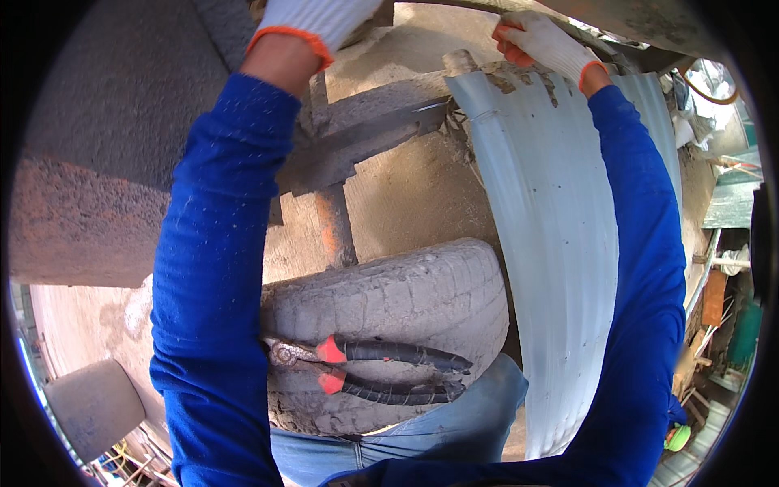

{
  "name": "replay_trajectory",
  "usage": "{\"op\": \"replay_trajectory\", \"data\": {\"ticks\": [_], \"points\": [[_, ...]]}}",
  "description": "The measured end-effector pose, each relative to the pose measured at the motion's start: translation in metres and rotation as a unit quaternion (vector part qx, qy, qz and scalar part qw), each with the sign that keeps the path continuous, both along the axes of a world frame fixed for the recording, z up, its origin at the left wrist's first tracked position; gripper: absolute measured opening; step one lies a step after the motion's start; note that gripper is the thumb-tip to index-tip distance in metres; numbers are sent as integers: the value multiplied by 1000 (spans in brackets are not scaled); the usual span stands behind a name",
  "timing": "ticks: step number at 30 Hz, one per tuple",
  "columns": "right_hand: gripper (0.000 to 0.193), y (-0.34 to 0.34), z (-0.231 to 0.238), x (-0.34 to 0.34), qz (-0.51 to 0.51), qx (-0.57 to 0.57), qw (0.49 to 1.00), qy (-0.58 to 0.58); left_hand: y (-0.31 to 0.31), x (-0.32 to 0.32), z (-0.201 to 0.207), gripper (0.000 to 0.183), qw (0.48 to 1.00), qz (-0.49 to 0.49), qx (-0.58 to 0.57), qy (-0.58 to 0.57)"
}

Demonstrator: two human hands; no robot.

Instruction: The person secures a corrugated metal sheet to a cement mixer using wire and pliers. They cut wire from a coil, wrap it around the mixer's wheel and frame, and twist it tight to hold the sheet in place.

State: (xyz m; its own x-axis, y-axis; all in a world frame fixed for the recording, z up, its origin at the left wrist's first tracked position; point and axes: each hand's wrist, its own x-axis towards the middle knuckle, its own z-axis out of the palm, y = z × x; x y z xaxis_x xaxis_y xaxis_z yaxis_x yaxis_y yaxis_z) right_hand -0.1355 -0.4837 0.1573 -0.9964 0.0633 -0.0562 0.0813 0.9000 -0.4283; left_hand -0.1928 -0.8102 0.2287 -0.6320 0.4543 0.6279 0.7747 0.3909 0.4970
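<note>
Corrugated sheet point(535, 219), pale grey-blue, runs up the R side from beside the wearer's knee to just below the R hand point(535, 40); its far end is ragged, w/ brown patches. Closest to me I've got blue jeans point(462, 426) at the bottom, then a grey, crusted tyre-like block point(389, 296) just past them. Pliers point(402, 352) lie across it, red guards & black handles, handles spread apart, head to the L, partly hidden by the L sleeve point(215, 268). R sleeve point(645, 243), also blue, passes over the sheet. Beyond the block I see a rusty post point(334, 219), then a crusted grey beam point(365, 122) crossing btwn the L forearm & the sheet, w/ tan ground point(422, 183) showing around. Big dark block point(89, 211) fills the L side. Farthest up, both hands wear white gloves w/ orange cuffs. R hand: fingers curled in, orange fingertips showing; can't tell if it grips anything. L hand point(318, 18): near the dark metalwork, fingers cut off by the top edge, so can't tell open or closed. Far R, a thin hose point(714, 99) curves by mixed clutter.
</note>
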Motion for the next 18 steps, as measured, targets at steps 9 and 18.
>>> {"op": "replay_trajectory", "data": {"ticks": [9, 18], "points": [[46, 10, -43, 4, 7, -18, 1000, -5, 7, 17, -33, 25, 972, 62, -156, 167], [50, 1, -63, 27, -8, 114, 993, -2, 59, -32, -54, 28, 949, -28, -236, 206]]}}
